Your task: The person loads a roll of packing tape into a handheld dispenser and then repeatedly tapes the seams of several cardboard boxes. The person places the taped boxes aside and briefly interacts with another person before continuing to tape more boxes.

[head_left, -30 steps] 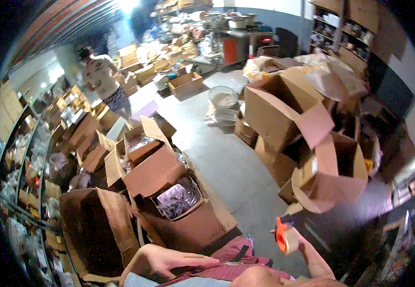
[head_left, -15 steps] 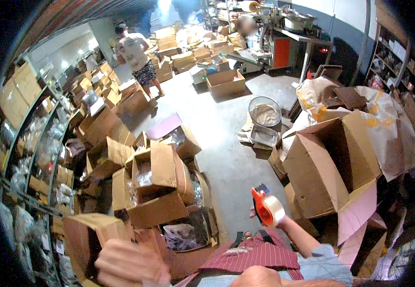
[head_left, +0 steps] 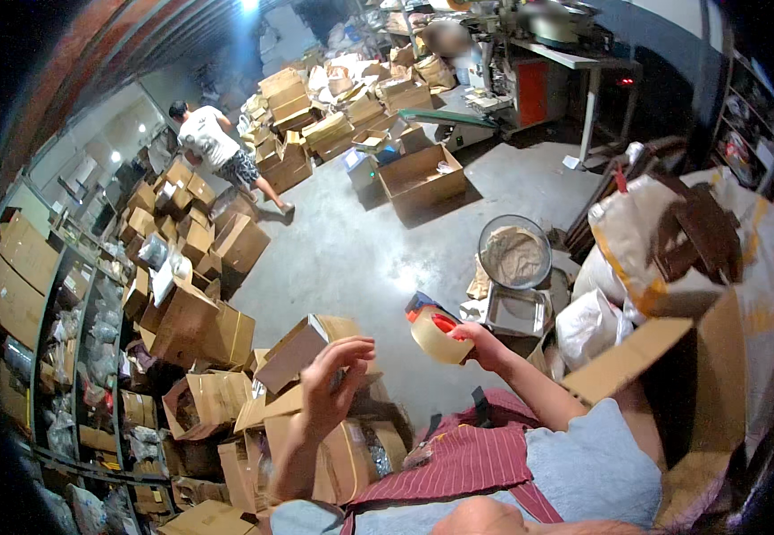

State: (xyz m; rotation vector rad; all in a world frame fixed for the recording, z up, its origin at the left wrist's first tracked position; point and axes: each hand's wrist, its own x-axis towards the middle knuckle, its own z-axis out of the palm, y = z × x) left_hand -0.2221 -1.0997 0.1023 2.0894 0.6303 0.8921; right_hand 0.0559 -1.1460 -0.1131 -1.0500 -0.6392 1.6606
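Tape dispenser [head_left: 437, 343]: we are seeing it in the right hand's grasp, its long axis slanting up-left from that hand to the blue front end [head_left: 419, 302].
Right hand [head_left: 485, 349]: being nearer, it is closing its fingers around the dispenser's red frame [head_left: 445, 322].
Left hand [head_left: 328, 385]: we are finding it left of and below the dispenser, apart, fingers loosely spread, visibly holding nothing.
Cartons [head_left: 337, 459]: these are standing beneath the left hand.

- The tape dispenser [head_left: 440, 337] is in the right hand [head_left: 485, 346].
- The cartons [head_left: 186, 323] are right of the rack [head_left: 83, 467].
- The tray [head_left: 516, 308] is before the round container [head_left: 545, 254].
- At right, flat pieces [head_left: 695, 234] lie on the sack [head_left: 623, 236].
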